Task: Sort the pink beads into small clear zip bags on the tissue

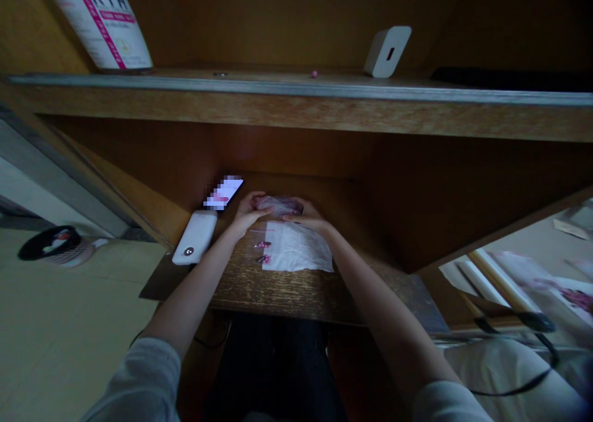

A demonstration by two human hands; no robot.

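Both hands are on a clear plastic bag (280,206) at the back of the wooden surface (287,295). The left hand (250,213) and right hand (308,217) are cupped narrow around its ends, holding it. Pinkish contents show inside, too dim to identify. The bag sits just above a white sheet (296,249). Two small pink clips (262,251) lie outside it, left of the sheet. So far: two clips out, bag not emptied. A white power bank (194,236) and phone (223,193) sit near the left hand.
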